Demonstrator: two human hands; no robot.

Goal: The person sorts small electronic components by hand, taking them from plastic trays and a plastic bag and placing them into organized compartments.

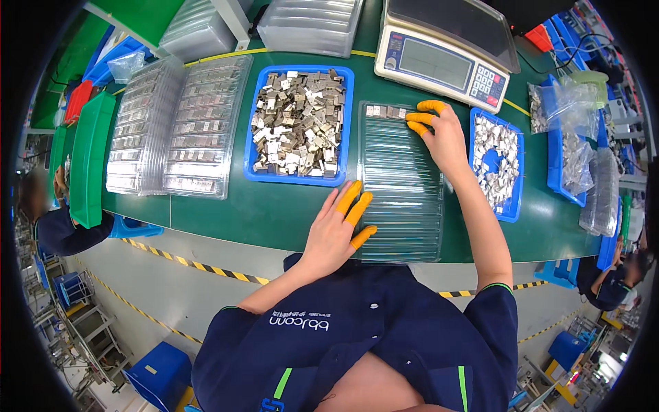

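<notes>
A clear plastic tray (401,185) with many narrow crosswise slots lies in front of me. Several small silver-and-white connector parts (384,111) sit in its farthest slot. My right hand (443,134), wearing yellow finger cots, reaches to the right end of that row. Its fingertips are bent close together beside the last part; whatever is between them is hidden. Fingers apart, my left hand (336,226) rests by the tray's near left edge, also with yellow finger cots and nothing visible in it. Beyond it stands a blue bin (250,147) heaped with loose metal connector parts.
Right of the tray is a smaller blue bin (473,172) of white parts. A weighing scale (439,65) stands behind. Stacked filled trays (206,130) and a green bin (93,161) are at left. Bagged parts (576,123) lie far right. Other people sit at both sides.
</notes>
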